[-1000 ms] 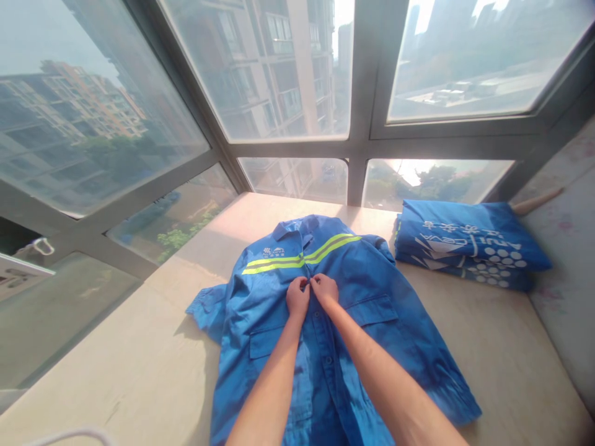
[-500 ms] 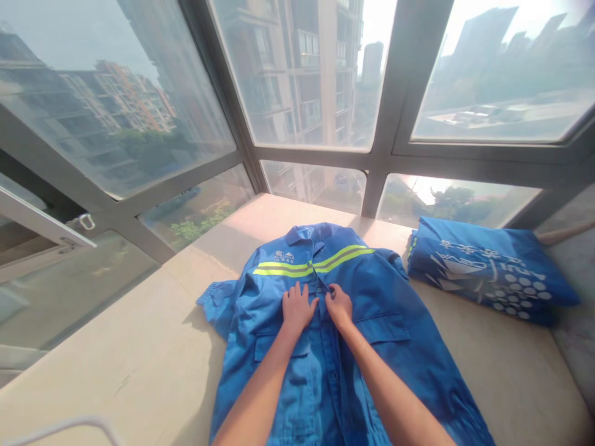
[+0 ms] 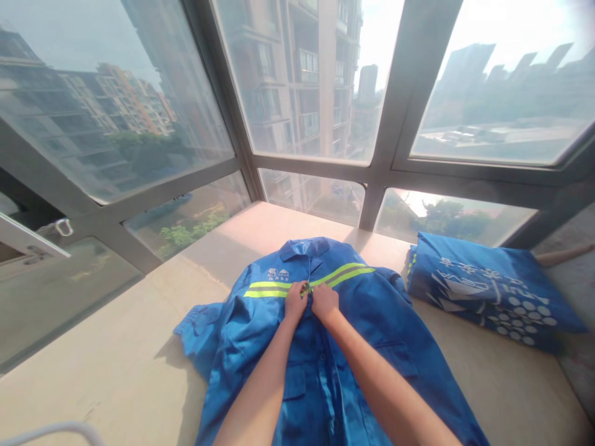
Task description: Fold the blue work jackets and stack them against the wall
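A blue work jacket (image 3: 372, 316) with yellow-and-grey reflective bands lies front up, its collar pointing toward the windows. Both hands meet at its front opening, level with the chest band. My left hand (image 3: 296, 300) has its fingers closed on the placket edge from the left. From the other side, my right hand (image 3: 324, 301) pinches the placket edge, its fingertips partly hidden. Lower down the front a button (image 3: 322, 357) shows. The left sleeve in view (image 3: 199, 331) sticks out bent, and white lettering sits above the band.
The jacket rests on a pale ledge (image 3: 130, 347) below grey-framed windows (image 3: 316, 162). To the right lies a folded blue bundle (image 3: 488, 291) with white print, close to the wall. A white curved bar (image 3: 69, 426) shows at the bottom left.
Both hands have moved up the front to the reflective band and come close together. My left hand, spread flat on the cloth before, is now closed on the placket.
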A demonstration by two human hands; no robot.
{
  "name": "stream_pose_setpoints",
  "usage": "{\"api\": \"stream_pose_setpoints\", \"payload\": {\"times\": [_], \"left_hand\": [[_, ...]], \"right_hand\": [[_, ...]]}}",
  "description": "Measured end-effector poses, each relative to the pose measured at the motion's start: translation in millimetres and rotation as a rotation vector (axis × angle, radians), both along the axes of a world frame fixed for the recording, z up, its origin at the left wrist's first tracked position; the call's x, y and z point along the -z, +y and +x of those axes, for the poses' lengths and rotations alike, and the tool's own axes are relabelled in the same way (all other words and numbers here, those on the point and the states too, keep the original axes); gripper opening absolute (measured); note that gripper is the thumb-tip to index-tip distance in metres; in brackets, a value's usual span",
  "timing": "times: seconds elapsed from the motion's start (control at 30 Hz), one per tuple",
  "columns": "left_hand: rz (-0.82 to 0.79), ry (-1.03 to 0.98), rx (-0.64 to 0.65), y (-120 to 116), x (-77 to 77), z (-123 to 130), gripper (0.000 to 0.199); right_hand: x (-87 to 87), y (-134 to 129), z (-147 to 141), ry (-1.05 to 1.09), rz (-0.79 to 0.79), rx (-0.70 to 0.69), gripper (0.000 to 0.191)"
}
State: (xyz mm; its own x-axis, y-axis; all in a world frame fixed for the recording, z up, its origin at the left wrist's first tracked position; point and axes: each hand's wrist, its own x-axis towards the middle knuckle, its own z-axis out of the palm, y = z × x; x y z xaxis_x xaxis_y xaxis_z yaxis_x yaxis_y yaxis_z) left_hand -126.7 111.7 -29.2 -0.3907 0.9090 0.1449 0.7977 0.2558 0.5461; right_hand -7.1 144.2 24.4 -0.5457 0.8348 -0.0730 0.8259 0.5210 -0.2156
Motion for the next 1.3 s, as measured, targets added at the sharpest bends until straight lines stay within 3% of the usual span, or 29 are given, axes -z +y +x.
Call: {"api": "stream_pose_setpoints", "payload": {"times": [0.23, 0.63, 0.77, 0.87, 1.1, 1.3], "left_hand": [[0.091, -0.035, -0.035, -4, 16.6, 2, 0.039], [0.109, 0.022, 0.017, -6, 18.7, 6, 0.048], [0.108, 0.025, 0.025, -6, 17.2, 5, 0.048], [0.097, 0.021, 0.021, -5, 15.9, 5, 0.049], [0.02, 0.006, -0.004, -5, 9.6, 6, 0.048], [-0.087, -0.014, -0.022, 10, -4.0, -5, 0.037]], "right_hand": [[18.5, -1, -5, 0.024, -0.005, 0.001, 0.031], [17.2, 42, 0, 0.043, -0.148, 0.206, 0.033], [14.2, 45, 10, 0.057, -0.164, 0.228, 0.04], [9.9, 40, 20, 0.069, -0.127, 0.215, 0.032], [7.5, 32, 19, 0.138, -0.086, -0.06, 0.02], [23.2, 41, -10, 0.208, -0.155, 0.087, 0.024]]}}
